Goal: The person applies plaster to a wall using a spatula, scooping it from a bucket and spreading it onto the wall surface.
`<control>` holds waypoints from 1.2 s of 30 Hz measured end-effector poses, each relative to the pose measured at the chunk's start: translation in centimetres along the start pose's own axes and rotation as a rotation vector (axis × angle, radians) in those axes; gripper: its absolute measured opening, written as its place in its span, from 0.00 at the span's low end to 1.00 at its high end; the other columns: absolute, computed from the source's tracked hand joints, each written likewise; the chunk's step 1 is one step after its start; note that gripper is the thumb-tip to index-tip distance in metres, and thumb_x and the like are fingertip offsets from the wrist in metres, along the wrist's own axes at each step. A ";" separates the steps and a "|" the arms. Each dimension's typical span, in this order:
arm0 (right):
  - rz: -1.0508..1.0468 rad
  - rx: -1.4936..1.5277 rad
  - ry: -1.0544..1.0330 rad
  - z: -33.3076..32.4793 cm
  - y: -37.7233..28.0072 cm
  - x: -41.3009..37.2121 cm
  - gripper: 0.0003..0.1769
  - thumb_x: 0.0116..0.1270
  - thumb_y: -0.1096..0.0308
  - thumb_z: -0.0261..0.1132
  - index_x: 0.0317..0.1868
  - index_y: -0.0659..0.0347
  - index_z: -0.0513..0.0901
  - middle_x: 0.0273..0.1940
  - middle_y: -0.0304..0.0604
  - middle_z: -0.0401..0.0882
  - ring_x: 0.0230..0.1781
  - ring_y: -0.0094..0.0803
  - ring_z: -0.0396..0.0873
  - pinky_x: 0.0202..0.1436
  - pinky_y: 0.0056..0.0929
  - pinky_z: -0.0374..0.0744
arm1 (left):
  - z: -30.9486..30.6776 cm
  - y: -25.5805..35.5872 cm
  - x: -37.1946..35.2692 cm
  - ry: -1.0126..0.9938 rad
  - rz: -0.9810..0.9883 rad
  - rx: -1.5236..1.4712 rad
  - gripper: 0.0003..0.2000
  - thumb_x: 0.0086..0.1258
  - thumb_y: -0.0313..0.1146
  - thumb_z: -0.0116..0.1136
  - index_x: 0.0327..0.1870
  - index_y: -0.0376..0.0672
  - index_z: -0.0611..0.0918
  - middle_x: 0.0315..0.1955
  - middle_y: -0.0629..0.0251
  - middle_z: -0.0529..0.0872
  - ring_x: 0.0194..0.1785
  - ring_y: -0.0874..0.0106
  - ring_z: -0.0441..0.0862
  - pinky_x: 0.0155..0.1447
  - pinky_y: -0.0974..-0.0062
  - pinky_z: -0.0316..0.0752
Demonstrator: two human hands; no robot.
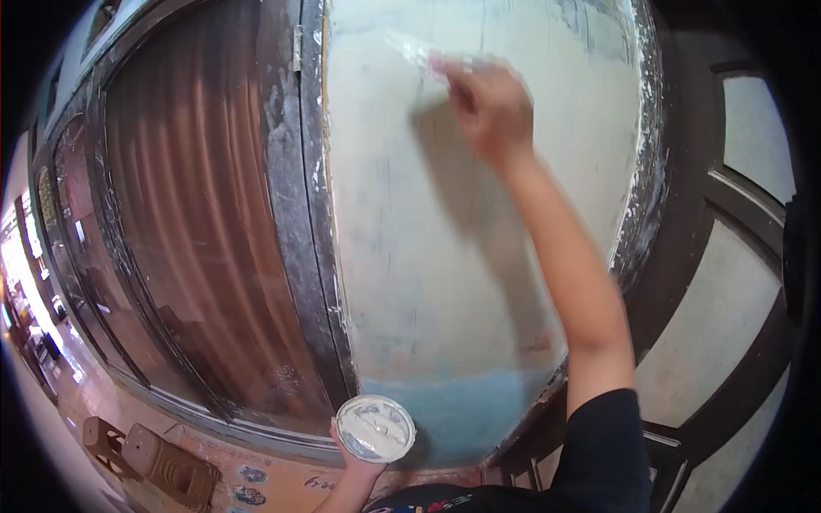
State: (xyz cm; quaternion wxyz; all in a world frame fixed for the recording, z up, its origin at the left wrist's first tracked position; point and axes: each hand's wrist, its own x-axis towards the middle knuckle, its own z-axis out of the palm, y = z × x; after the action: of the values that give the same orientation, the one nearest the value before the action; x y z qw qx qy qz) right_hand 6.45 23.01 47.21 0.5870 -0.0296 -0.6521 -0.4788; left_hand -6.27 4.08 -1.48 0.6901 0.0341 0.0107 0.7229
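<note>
Head view: two hands (489, 107) (357, 468), one scraper (415, 53), one tub (375, 427).

**1 head camera, close up**

It looks from the person's head straight at a pale wall panel (445, 239), very near, with fisheye bending at the edges. The right hand (487, 107) sits high in frame, the left hand (363, 466) at the bottom edge.

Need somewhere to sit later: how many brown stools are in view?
2, both on the floor at lower left: a smaller stool, and a larger stool beside it. More may be hidden.
</note>
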 end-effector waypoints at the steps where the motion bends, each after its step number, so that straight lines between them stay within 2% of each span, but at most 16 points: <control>1: 0.063 -0.078 -0.116 0.5 1.4 3.5 0.17 0.61 0.70 0.66 0.50 0.43 0.85 0.36 0.37 0.82 0.39 0.41 0.79 0.42 0.40 0.76 | -0.3 0.3 0.0 0.007 0.017 -0.004 0.38 0.61 0.70 0.46 0.64 0.50 0.75 0.63 0.57 0.76 0.64 0.50 0.72 0.67 0.42 0.66; 3: 0.217 -0.069 -0.239 1.3 2.3 10.0 0.16 0.63 0.69 0.57 0.47 0.50 0.87 0.43 0.51 0.85 0.47 0.48 0.81 0.53 0.44 0.77 | -0.8 0.9 0.3 0.029 0.034 0.002 0.38 0.60 0.70 0.46 0.64 0.50 0.75 0.63 0.57 0.76 0.65 0.50 0.72 0.68 0.42 0.65; 5: 0.170 -0.220 -0.154 3.7 3.9 12.9 0.14 0.62 0.69 0.58 0.44 0.50 0.88 0.41 0.49 0.85 0.44 0.47 0.81 0.51 0.46 0.78 | -1.3 1.7 0.1 0.004 0.034 -0.026 0.38 0.60 0.70 0.46 0.64 0.50 0.75 0.63 0.56 0.75 0.65 0.50 0.71 0.68 0.42 0.65; 8: 0.142 -0.177 -0.116 6.4 5.0 13.7 0.12 0.62 0.69 0.59 0.41 0.50 0.88 0.39 0.47 0.85 0.44 0.47 0.81 0.51 0.44 0.77 | -2.5 3.0 0.2 0.049 0.061 -0.026 0.39 0.60 0.70 0.46 0.66 0.51 0.73 0.64 0.57 0.75 0.65 0.49 0.71 0.68 0.41 0.64; 11: 0.102 -0.205 -0.128 6.8 3.4 10.7 0.10 0.62 0.68 0.59 0.38 0.50 0.88 0.39 0.46 0.85 0.46 0.45 0.80 0.52 0.42 0.76 | -3.1 4.7 -0.4 0.082 0.050 -0.009 0.39 0.60 0.71 0.46 0.66 0.52 0.73 0.64 0.57 0.74 0.66 0.49 0.70 0.68 0.40 0.63; 12: 0.197 -0.252 -0.243 5.8 1.7 9.7 0.10 0.63 0.67 0.59 0.40 0.51 0.87 0.41 0.46 0.85 0.49 0.44 0.79 0.54 0.41 0.75 | -3.2 5.2 -0.4 0.079 0.054 -0.015 0.39 0.60 0.71 0.45 0.66 0.51 0.73 0.64 0.57 0.74 0.66 0.49 0.70 0.68 0.40 0.63; 14: -0.014 -0.288 -0.053 6.0 0.9 5.6 0.10 0.65 0.64 0.59 0.42 0.51 0.87 0.37 0.46 0.85 0.42 0.44 0.81 0.48 0.43 0.78 | -4.2 6.0 -0.3 0.042 0.047 -0.015 0.39 0.61 0.70 0.45 0.66 0.51 0.73 0.64 0.57 0.74 0.66 0.50 0.70 0.69 0.40 0.63; 16: 0.020 -0.378 -0.231 5.0 -0.8 0.9 0.18 0.61 0.68 0.66 0.52 0.42 0.85 0.38 0.34 0.83 0.44 0.38 0.78 0.48 0.40 0.73 | -4.1 6.9 -0.2 0.073 0.018 -0.004 0.39 0.62 0.70 0.45 0.66 0.51 0.73 0.65 0.57 0.74 0.66 0.50 0.70 0.69 0.41 0.64; 19: 0.156 -0.364 -0.383 2.7 -6.0 -6.8 0.23 0.56 0.68 0.68 0.54 0.37 0.84 0.43 0.30 0.81 0.49 0.33 0.75 0.57 0.44 0.65 | -3.7 8.0 0.4 0.075 -0.024 0.020 0.38 0.64 0.70 0.43 0.66 0.51 0.72 0.65 0.57 0.74 0.66 0.51 0.71 0.69 0.43 0.64; 22: 0.313 -0.273 -0.526 -0.5 -12.3 -14.4 0.25 0.54 0.69 0.68 0.55 0.38 0.84 0.50 0.30 0.81 0.52 0.34 0.73 0.61 0.48 0.61 | -3.4 8.8 0.7 0.088 -0.100 0.043 0.38 0.64 0.70 0.41 0.67 0.50 0.72 0.65 0.57 0.74 0.66 0.51 0.71 0.69 0.43 0.65; 24: 0.355 -0.275 -0.625 -2.7 -16.6 -20.8 0.25 0.51 0.68 0.70 0.53 0.40 0.85 0.52 0.31 0.81 0.52 0.37 0.71 0.59 0.50 0.61 | -3.5 9.1 0.9 0.103 -0.126 0.040 0.38 0.64 0.70 0.41 0.67 0.50 0.72 0.65 0.58 0.74 0.66 0.51 0.71 0.69 0.43 0.65; 25: 0.373 -0.232 -0.603 -3.4 -18.6 -24.1 0.23 0.51 0.66 0.69 0.51 0.40 0.86 0.56 0.30 0.80 0.52 0.38 0.71 0.58 0.51 0.60 | -3.6 9.2 1.0 0.117 -0.138 0.034 0.39 0.64 0.70 0.41 0.67 0.50 0.72 0.65 0.58 0.74 0.66 0.51 0.71 0.69 0.43 0.65; 28: 0.415 -0.154 -0.671 -6.3 -25.7 -34.4 0.23 0.52 0.65 0.69 0.51 0.38 0.85 0.57 0.28 0.78 0.55 0.37 0.69 0.56 0.52 0.60 | -4.0 9.2 0.7 0.101 -0.139 0.058 0.39 0.64 0.70 0.40 0.67 0.50 0.72 0.65 0.57 0.74 0.66 0.51 0.71 0.69 0.44 0.65; 30: 0.435 -0.127 -0.823 -8.6 -30.1 -40.7 0.22 0.53 0.64 0.69 0.51 0.37 0.85 0.56 0.28 0.78 0.57 0.34 0.68 0.55 0.53 0.61 | -4.1 9.1 0.4 0.114 -0.142 0.060 0.39 0.64 0.70 0.40 0.67 0.50 0.72 0.65 0.57 0.74 0.66 0.52 0.71 0.69 0.45 0.65; 33: 0.486 -0.075 -0.907 -12.0 -35.2 -45.4 0.21 0.54 0.64 0.68 0.51 0.37 0.85 0.55 0.29 0.78 0.57 0.34 0.68 0.57 0.56 0.61 | -4.4 8.6 0.0 0.121 -0.119 0.068 0.39 0.64 0.70 0.40 0.67 0.49 0.72 0.64 0.57 0.74 0.66 0.52 0.71 0.69 0.45 0.65; 36: 0.573 0.002 -1.009 -13.9 -37.1 -46.3 0.22 0.55 0.64 0.68 0.52 0.36 0.85 0.56 0.30 0.78 0.57 0.35 0.70 0.59 0.59 0.60 | -4.8 8.1 -0.6 0.128 -0.093 0.107 0.39 0.64 0.70 0.41 0.67 0.49 0.72 0.64 0.57 0.74 0.65 0.52 0.71 0.69 0.45 0.65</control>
State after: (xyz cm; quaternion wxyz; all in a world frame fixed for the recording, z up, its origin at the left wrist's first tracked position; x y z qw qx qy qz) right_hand 8.73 18.05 -13.42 0.3099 -0.4290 -0.8177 -0.2266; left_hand -14.60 3.21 -5.78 0.7179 0.0241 0.0951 0.6892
